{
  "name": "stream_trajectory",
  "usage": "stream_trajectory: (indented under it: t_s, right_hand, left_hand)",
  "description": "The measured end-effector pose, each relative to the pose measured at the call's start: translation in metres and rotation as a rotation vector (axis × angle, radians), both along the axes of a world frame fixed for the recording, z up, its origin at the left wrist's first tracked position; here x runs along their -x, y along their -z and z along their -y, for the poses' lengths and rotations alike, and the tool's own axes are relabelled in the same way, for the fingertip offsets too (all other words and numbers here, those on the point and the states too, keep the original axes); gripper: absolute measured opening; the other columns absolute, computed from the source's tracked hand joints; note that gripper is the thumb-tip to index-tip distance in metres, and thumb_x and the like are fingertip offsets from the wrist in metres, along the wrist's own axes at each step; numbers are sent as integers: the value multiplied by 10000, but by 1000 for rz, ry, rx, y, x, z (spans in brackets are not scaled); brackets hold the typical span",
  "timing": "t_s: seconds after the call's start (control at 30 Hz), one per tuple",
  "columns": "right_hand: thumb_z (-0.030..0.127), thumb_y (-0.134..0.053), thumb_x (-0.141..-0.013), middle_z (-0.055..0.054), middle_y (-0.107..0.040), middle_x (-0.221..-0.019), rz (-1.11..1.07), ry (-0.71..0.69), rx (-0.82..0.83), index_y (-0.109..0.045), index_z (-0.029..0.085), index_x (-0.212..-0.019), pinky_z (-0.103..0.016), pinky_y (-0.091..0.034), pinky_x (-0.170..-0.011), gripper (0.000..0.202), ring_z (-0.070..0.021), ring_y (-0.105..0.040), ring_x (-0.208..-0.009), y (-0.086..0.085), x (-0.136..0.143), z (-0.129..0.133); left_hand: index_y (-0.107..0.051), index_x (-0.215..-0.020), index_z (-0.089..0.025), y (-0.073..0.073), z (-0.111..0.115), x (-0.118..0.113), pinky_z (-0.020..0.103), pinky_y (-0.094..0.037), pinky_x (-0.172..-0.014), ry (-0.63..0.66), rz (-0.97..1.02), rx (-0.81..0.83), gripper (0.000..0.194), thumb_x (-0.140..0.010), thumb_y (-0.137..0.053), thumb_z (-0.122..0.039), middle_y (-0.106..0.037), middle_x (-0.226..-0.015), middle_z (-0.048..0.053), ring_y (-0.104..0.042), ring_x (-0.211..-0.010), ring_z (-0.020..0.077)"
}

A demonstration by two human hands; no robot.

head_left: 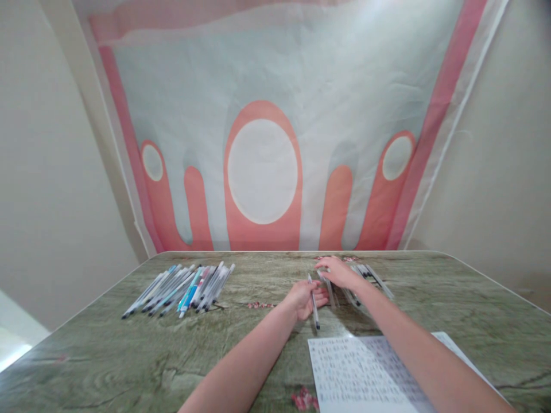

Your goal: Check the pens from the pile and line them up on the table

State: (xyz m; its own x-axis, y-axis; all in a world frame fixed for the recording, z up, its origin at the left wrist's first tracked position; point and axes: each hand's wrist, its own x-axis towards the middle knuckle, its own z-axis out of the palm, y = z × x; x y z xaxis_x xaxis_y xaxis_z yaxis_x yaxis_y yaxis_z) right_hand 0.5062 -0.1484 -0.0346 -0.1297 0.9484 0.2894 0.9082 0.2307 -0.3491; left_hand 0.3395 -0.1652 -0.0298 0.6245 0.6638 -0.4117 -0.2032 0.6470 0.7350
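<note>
My left hand [306, 299] lies palm up on the table, its thumb pressing a clear-barrelled pen [315, 310] with a dark lower end against the fingers. Just to the right and a little farther back, my right hand [338, 272] reaches over with curled fingers at the top of another clear pen [330, 291], which is slightly blurred. Partly under my right hand and wrist lie several more clear pens [376, 280] with dark ends.
A wide row of pens [202, 287], mostly clear with some blue and pink ones, lies on the left of the wood-patterned table [142, 355]. Below my right forearm is a sheet covered in handwriting [353, 373]. A patterned hanging [262, 229] stands behind the table.
</note>
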Motion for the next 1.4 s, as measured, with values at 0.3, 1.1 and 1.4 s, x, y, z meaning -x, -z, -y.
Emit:
stream_trajectory:
  t_s: [0.3, 1.1, 1.4]
  right_hand:
    - [180, -573, -660, -42, -630, -985, 19, 38, 42, -618, 197, -987, -283, -364, -815, 331, -184, -519, -924, 6, 4, 0]
    - [363, -493, -725, -37, -629, -676, -630, -89, 185, -634, 118, -755, -218, -401, -548, 284, -121, -542, -607, -19, 27, 9]
    - [397, -502, -706, -34, -624, -642, -715, -36, 266, -610, 116, -707, -186, -347, -474, 301, -102, -529, -561, -14, 26, 9]
  left_hand:
    - [-494, -818, -107, 8, 1, -5, 280, -461, -676, 27, 95, 5, 77, -789, -431, -140, -580, -707, 79, -585, -627, 122]
    - [-546, -869, -97, 13, -13, 6, 106, -238, -373, -2, 129, -131, 165, -726, -557, -177, -507, -645, 11, -387, -445, 6]
    - [-531, -828, -100, 14, -11, 4, 120, -232, -375, -52, 68, -153, 174, -730, -550, -242, -518, -657, 24, -392, -453, 20]
